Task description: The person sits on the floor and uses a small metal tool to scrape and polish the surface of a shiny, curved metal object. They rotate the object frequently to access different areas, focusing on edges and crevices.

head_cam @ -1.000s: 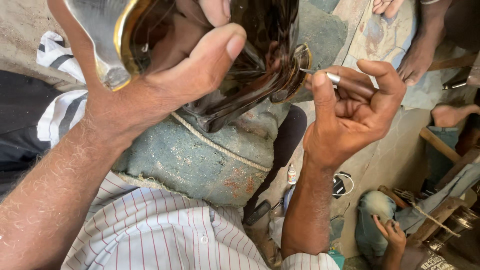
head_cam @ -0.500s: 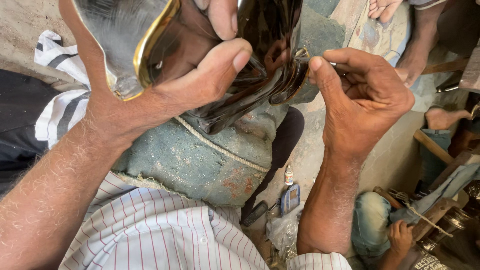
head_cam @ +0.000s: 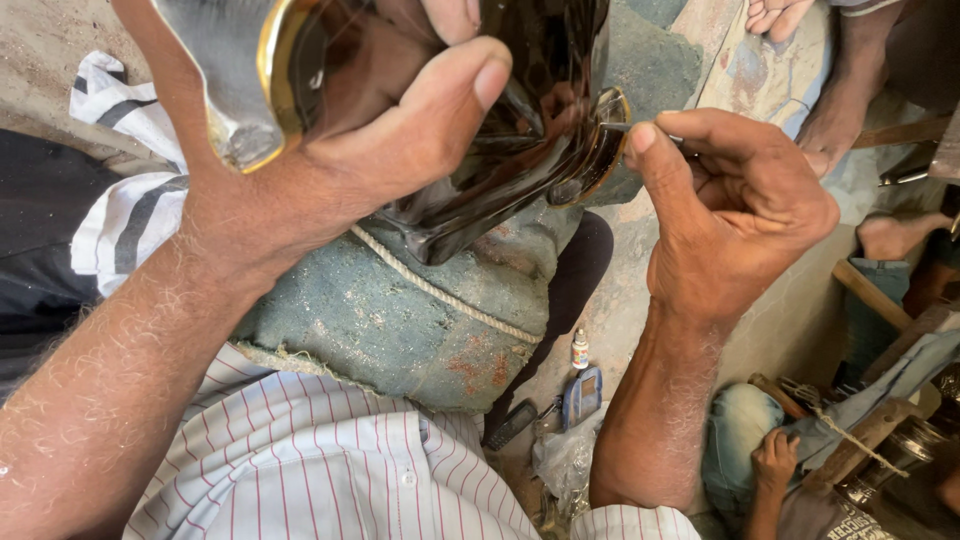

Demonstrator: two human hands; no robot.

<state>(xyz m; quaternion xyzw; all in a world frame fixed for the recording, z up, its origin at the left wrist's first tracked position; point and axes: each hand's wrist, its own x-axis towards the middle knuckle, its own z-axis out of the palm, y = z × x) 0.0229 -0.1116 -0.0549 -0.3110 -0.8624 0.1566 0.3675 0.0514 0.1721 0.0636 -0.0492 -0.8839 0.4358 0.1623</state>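
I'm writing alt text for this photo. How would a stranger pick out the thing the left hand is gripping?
Start at the greenish padded cushion bound with rope across the middle. Above it the left hand grips a glossy dark vessel, while the right hand holds a thin tool to its edge. Its mirror-like sheen and golden rim are unique here.

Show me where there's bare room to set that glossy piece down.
Bare ground beyond the left hand at top left. The green cushion below the glossy piece is free. By the right hand, crowded: small bottle, another person's feet.
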